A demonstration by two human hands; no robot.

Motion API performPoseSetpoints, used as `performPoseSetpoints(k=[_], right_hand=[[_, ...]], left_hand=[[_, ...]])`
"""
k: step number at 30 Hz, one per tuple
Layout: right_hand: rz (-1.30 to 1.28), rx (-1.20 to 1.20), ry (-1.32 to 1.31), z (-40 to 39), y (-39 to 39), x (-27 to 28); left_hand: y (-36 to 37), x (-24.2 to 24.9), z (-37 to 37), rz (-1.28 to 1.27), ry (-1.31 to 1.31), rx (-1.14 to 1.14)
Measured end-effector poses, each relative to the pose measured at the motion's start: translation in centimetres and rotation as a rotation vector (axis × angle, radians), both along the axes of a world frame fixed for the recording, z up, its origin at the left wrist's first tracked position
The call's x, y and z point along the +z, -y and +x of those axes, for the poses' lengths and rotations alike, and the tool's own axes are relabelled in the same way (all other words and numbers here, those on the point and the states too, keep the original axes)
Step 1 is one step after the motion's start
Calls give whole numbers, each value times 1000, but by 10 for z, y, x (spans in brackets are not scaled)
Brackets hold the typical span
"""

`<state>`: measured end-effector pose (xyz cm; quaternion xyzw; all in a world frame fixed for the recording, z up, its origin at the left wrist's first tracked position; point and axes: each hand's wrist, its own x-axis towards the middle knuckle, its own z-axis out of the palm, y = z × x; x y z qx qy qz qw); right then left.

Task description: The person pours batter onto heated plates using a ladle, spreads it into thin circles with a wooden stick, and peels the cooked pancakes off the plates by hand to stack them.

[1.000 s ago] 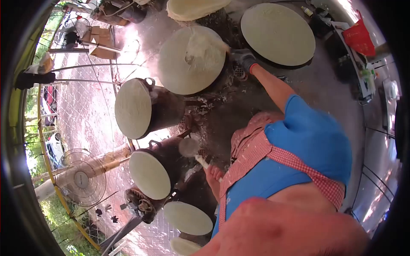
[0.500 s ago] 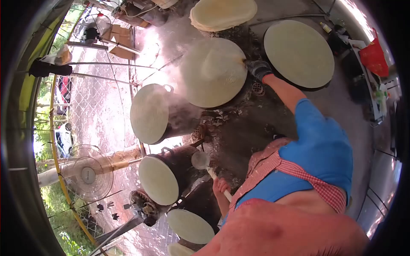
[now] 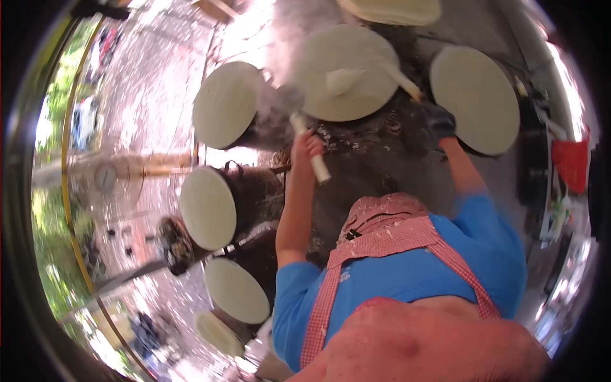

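One pale, doughy strip, judged limp, best held broadly, at 10 o'clock from the dark-gloved right hand; grip blurred, cannot tell. Left hand encloses a pale, cylindrical, likely stiff handle.

Left hand: has risen from beside the body and now reaches forward, its forearm fully in sight.
Ladle: carried far with that hand; its round head, earlier near a lower griddle on the left, now sits between the left griddle and the middle griddle.
Right hand: drawn back from the middle griddle's right edge, nearer the body and beside the right griddle.
Pale strip: now stretches from the middle griddle to the gloved fingers.
White mound: now shows on the middle griddle.
Steam: thinner over the left griddle than half a second ago.
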<state>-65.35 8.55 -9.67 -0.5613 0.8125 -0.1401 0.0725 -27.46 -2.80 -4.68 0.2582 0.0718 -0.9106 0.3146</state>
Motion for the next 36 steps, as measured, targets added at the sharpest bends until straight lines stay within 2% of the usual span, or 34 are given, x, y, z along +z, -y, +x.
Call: performPoseSetpoints(k=[1,2,3,4,5,6,8,9,10,11,12,13,14,15,16,18,19,21,22,23,24,25,26,27,28,30,32,33,34,35,36], right_hand=[[38,-77,92,7,-10,0],[-257,84,-8,23,-20,-5],[-556,238,-96,40,-27,-16],[-553,286,-91,56,-27,-22],[-348,260,-71,75,-34,-29],[-137,221,-56,96,-43,-25],[-138,217,-56,112,-47,5],[-144,188,-44,115,-53,16],[-137,193,-59,114,-56,11],[86,212,-151,114,-55,0],[324,218,-237,113,-59,-6],[357,208,-247,123,-65,3],[-2,305,-171,144,-65,20],[-374,409,-97,155,-62,31],[-363,439,-121,157,-60,23],[-376,398,-29,169,-46,1],[-391,453,-16,175,-35,-1],[-326,585,310,191,-19,5],[-321,684,339,199,-10,3],[-215,682,316,203,-3,-2],[-118,676,286,205,7,-9],[-116,764,310,200,20,-31],[-67,708,476,193,37,-63],[-11,640,635,204,54,-80],[2,699,646,223,63,-64],[205,813,627,265,64,-6],[224,940,627,294,74,-12],[244,984,594,313,71,-12],[257,1021,564,332,69,-12],[313,1046,673,345,68,-28],[310,1055,675,361,61,-34]], left_hand=[[12,-25,-12,-150,194,-32],[5,-2,-36,-132,346,14],[-5,8,-60,-329,635,107],[-5,-1,-75,-280,681,66],[-1,-25,-84,-268,576,31],[-4,-28,-91,-161,500,41],[-3,-32,-51,88,9,-186],[-29,-7,-18,219,-317,-177],[-66,4,-5,-308,445,67],[-91,10,21,-324,328,17],[-101,17,32,-230,328,18],[-114,20,44,-113,330,11],[-112,1,63,74,-9,-13],[-118,6,74,242,-217,27],[-117,14,77,386,-435,78],[-133,25,87,334,-511,163],[-138,31,99,273,-549,227],[-148,41,113,228,-495,317],[-159,43,118,232,-440,358],[-174,43,123,290,-502,428],[-190,40,123,252,-244,512],[-210,47,120,65,39,521],[-231,53,117,-106,334,509],[-251,53,120,-113,354,579],[-276,45,121,-139,303,607],[-316,22,122,-143,259,684],[-343,-3,120,74,-211,781],[-359,-14,123,270,-118,866],[-377,-23,125,263,-114,897],[-396,-25,125,331,-115,943],[-414,-27,125,402,-120,977]])
